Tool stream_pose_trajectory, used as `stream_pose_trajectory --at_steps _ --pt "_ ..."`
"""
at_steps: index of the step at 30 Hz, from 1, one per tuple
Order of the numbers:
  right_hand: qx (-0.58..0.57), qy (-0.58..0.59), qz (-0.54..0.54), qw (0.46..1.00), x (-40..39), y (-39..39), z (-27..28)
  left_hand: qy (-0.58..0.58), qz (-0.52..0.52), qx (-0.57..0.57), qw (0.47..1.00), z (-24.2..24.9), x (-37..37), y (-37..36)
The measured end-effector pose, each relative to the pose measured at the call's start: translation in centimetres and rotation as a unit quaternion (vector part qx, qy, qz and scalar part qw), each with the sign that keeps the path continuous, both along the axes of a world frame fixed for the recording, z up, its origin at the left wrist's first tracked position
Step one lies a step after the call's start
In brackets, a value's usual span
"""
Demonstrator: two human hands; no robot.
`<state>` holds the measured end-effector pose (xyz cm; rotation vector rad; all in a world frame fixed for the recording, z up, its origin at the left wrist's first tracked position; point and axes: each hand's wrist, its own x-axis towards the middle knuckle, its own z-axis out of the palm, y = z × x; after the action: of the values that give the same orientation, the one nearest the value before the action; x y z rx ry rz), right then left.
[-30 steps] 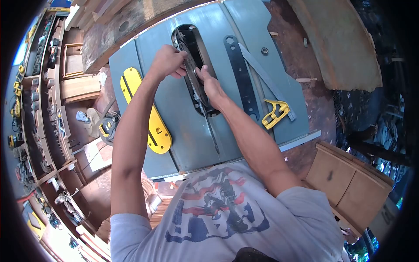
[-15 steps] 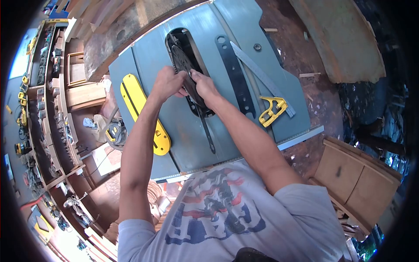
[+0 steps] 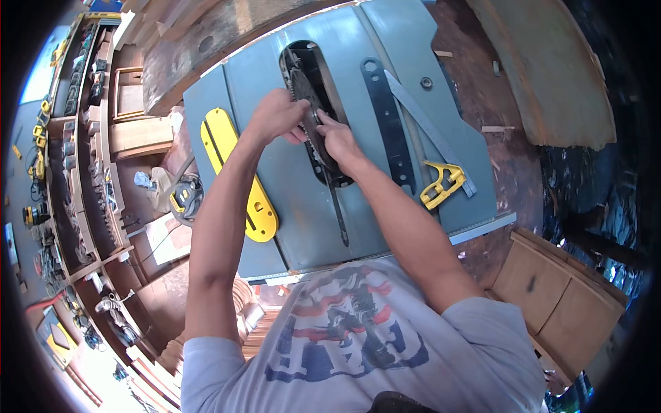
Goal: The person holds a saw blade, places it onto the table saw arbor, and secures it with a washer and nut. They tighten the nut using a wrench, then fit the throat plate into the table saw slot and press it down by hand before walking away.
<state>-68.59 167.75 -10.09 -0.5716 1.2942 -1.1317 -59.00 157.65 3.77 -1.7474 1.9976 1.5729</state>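
A dark circular saw blade (image 3: 301,84) stands on edge in the oval opening of the blue-grey table saw top (image 3: 296,237). My left hand (image 3: 279,115) is closed at the blade's left side, its fingers curled by the toothed edge. My right hand (image 3: 339,143) pinches the blade from the right, near its middle; the fingertips are partly hidden. A thin dark strip (image 3: 337,213) reaches from the opening toward my body. Left of my hands lies a yellow slotted throat plate (image 3: 266,215). On the right are a long black plate with holes (image 3: 387,127) and a nut (image 3: 426,83).
A combination square with a yellow head (image 3: 443,184) lies on the saw top's right side. Wooden shelves (image 3: 69,186) with tools run along the left. A wooden box (image 3: 558,303) stands at lower right, and a large board (image 3: 544,76) lies at upper right.
The view has shifted slightly, so the saw top appears a little farther right. Both hands remain at the blade, with the left hand slightly higher along its edge.
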Motion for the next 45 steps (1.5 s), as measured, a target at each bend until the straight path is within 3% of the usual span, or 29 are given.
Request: stream_pose_trajectory --at_steps 2,5,6,9,14,17,18,19,21,23,29,31,33,38,45 --pt "-0.003 0.006 0.008 1.000 0.0 0.1 0.1 -0.003 0.005 -0.005 1.000 -0.1 0.1 -0.1" --pt "0.064 -0.087 0.022 0.994 -0.2 -0.1 1.1 -0.015 0.008 -0.017 1.000 -0.1 0.1 0.2" --pt "0.037 -0.042 0.030 0.998 0.0 -0.1 0.4 -0.021 0.005 -0.020 1.000 -0.3 0.3 0.3" --pt "0.073 -0.124 0.066 0.987 -0.8 -0.1 1.0 -0.030 -0.014 -0.026 0.999 -0.4 0.4 1.1" --pt "0.084 -0.131 0.004 0.988 -0.5 0.2 2.9 -0.023 -0.016 -0.046 0.999 -0.7 1.0 4.6" --pt "0.115 -0.130 -0.048 0.984 -0.4 0.1 3.2 0.020 -0.001 -0.160 0.987 -2.3 1.4 6.6" --pt "0.113 -0.127 -0.063 0.983 -0.4 0.0 1.7 -0.028 -0.069 -0.277 0.958 -2.8 1.4 7.5" --pt "0.110 -0.124 -0.072 0.984 -0.4 -0.5 0.3 -0.021 -0.053 -0.296 0.953 -3.2 1.4 8.7" --pt "0.129 -0.162 -0.107 0.973 0.0 -0.4 2.5 -0.014 -0.019 -0.332 0.943 -4.0 1.3 11.5" --pt "0.129 -0.080 -0.059 0.987 -0.5 -0.7 -0.2 0.000 -0.002 -0.310 0.951 -4.6 1.6 13.3" --pt "0.121 -0.091 -0.077 0.986 -1.2 -0.9 -2.6 0.069 0.078 -0.267 0.958 -5.0 2.5 15.0" --pt "0.132 -0.105 -0.093 0.981 -0.4 -1.1 0.4 0.084 0.095 -0.264 0.956 -5.8 2.6 14.2" --pt "0.154 -0.129 -0.124 0.972 0.3 -1.2 2.6 0.046 0.073 -0.271 0.959 -5.3 2.5 12.6" --pt "0.114 -0.170 -0.111 0.972 0.0 -0.6 1.5 0.007 0.066 -0.286 0.956 -5.0 2.1 9.0" --pt "0.039 -0.113 -0.091 0.989 0.5 -0.7 -0.5 0.005 0.008 -0.288 0.958 -6.2 1.9 6.0"
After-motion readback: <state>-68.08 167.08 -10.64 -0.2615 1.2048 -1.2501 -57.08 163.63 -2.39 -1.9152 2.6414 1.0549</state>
